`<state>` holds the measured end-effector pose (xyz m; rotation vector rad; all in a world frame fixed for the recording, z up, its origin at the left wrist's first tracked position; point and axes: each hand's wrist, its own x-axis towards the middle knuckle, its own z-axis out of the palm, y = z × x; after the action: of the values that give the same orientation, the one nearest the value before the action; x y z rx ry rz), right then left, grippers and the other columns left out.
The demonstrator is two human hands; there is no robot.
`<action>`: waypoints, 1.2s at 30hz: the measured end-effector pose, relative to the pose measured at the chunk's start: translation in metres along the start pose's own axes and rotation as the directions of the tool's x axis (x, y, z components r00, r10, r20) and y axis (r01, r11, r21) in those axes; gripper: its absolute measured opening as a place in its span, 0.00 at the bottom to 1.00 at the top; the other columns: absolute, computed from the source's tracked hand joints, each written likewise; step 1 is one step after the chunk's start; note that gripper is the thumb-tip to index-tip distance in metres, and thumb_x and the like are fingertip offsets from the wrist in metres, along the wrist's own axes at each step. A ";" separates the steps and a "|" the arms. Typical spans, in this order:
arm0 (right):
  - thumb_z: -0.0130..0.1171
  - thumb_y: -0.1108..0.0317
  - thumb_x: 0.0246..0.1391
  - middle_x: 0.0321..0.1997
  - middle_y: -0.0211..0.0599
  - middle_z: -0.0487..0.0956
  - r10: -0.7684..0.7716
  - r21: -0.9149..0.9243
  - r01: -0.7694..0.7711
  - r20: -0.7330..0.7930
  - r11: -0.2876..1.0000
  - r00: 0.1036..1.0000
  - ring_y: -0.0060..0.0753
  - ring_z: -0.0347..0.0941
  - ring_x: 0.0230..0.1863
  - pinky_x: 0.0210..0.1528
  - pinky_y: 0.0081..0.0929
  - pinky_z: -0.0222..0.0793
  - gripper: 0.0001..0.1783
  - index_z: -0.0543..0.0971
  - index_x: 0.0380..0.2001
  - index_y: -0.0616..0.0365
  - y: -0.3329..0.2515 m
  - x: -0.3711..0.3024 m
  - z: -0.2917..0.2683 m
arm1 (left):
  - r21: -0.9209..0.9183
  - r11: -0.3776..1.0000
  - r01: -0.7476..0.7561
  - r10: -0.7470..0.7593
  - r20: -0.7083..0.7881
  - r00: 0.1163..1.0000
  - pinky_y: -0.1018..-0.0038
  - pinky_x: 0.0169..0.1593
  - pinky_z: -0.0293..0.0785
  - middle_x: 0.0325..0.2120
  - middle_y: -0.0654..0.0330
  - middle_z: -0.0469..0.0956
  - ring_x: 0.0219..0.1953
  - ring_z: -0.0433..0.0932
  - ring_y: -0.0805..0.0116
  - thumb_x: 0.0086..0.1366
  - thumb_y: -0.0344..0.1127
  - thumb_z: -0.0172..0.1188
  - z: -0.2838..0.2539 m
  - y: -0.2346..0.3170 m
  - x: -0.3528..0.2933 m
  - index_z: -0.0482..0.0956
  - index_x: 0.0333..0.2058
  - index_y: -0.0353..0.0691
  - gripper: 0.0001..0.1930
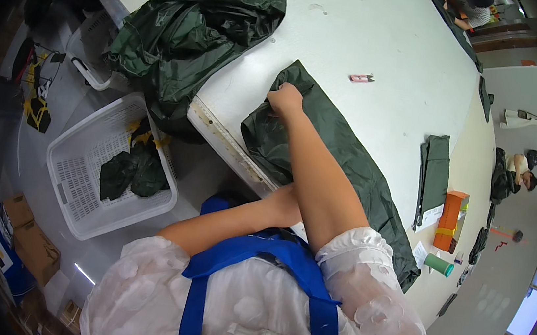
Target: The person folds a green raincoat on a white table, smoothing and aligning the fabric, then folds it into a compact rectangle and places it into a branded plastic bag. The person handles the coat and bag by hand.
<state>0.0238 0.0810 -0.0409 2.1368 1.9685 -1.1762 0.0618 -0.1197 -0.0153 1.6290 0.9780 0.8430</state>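
Observation:
A long, dark green piece of thin, slightly shiny fabric (344, 140) lies folded and creased along the near side of the white table (336, 36). At its far left end my right hand (285, 100) is closed, with the fabric's edge pinched in the fingers. My left hand (289, 204) is low by the table's near edge, beneath my right forearm. Its fingers are hidden behind that forearm, so whether it holds anything does not show.
A heap of dark green fabric (211, 29) hangs over the table's left edge. Below stands a white plastic basket (72, 208) with green pieces inside. Pink-handled thread snips (361, 78), a folded green piece (435, 173), an orange box (449, 218) and a green thread spool (438, 265) lie rightward.

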 end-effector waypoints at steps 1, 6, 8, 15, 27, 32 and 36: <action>0.54 0.71 0.45 0.34 0.47 0.78 0.022 0.163 -0.028 0.036 0.986 0.999 0.43 0.77 0.35 0.39 0.38 0.75 0.11 0.76 0.33 0.62 0.007 -0.012 -0.010 | 0.024 0.997 -0.078 0.077 0.044 0.996 0.63 0.57 0.64 0.54 0.47 0.68 0.57 0.66 0.51 0.65 0.38 0.48 0.010 0.001 0.003 0.67 0.54 0.37 0.21; 0.50 0.77 0.46 0.36 0.35 0.74 -0.158 0.840 -0.104 0.219 0.533 0.963 0.32 0.71 0.34 0.32 0.30 0.72 0.14 0.71 0.40 0.55 0.034 -0.049 -0.050 | -0.103 0.891 -0.443 0.451 0.078 0.889 0.63 0.59 0.61 0.56 0.49 0.68 0.59 0.65 0.54 0.66 0.41 0.48 0.096 0.012 0.032 0.65 0.57 0.37 0.23; 0.48 0.78 0.46 0.37 0.33 0.74 -0.250 0.891 -0.083 0.214 0.447 0.944 0.31 0.71 0.36 0.33 0.30 0.72 0.16 0.72 0.41 0.54 0.030 -0.091 -0.091 | -0.153 0.924 -0.350 0.381 0.295 0.876 0.59 0.64 0.49 0.64 0.49 0.50 0.64 0.54 0.51 0.66 0.48 0.48 0.123 0.027 0.052 0.53 0.64 0.42 0.31; 0.52 0.79 0.43 0.23 0.25 0.68 -0.425 0.993 0.101 -0.069 0.053 0.903 0.16 0.62 0.20 0.16 0.18 0.57 0.12 0.72 0.34 0.55 0.149 -0.225 -0.251 | 0.408 0.895 -0.179 0.082 0.244 0.966 0.55 0.65 0.46 0.64 0.45 0.52 0.66 0.51 0.47 0.63 0.52 0.52 0.209 0.077 0.087 0.57 0.63 0.43 0.34; 0.45 0.84 0.40 0.47 0.50 0.75 -0.373 0.918 0.301 -0.383 -0.260 0.845 0.42 0.77 0.43 0.46 0.39 0.77 0.30 0.66 0.53 0.66 0.463 -0.375 -0.393 | 0.649 0.657 -0.383 0.192 0.347 0.918 0.62 0.64 0.53 0.61 0.50 0.61 0.63 0.59 0.56 0.64 0.47 0.52 0.264 0.062 0.099 0.64 0.59 0.41 0.28; 0.43 0.78 0.44 0.59 0.44 0.68 -0.217 0.881 0.471 -0.468 -0.040 0.857 0.38 0.71 0.55 0.58 0.37 0.69 0.36 0.58 0.62 0.62 0.589 -0.396 -0.389 | 0.538 0.814 -0.218 0.146 0.173 0.974 0.63 0.65 0.54 0.61 0.51 0.60 0.63 0.59 0.55 0.64 0.48 0.51 0.299 0.044 0.103 0.62 0.61 0.40 0.30; 0.43 0.79 0.41 0.52 0.37 0.73 0.059 0.920 0.391 -0.392 0.029 0.918 0.27 0.73 0.44 0.49 0.25 0.72 0.34 0.64 0.58 0.59 0.696 -0.428 -0.359 | 0.481 0.860 -0.169 0.104 0.159 0.982 0.65 0.65 0.53 0.61 0.52 0.61 0.62 0.59 0.57 0.65 0.48 0.51 0.319 0.043 0.107 0.61 0.61 0.40 0.30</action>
<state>0.8340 -0.2602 0.1128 2.6277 1.4839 -3.2856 0.3977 -0.1575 -0.0440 2.1857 1.0508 0.5954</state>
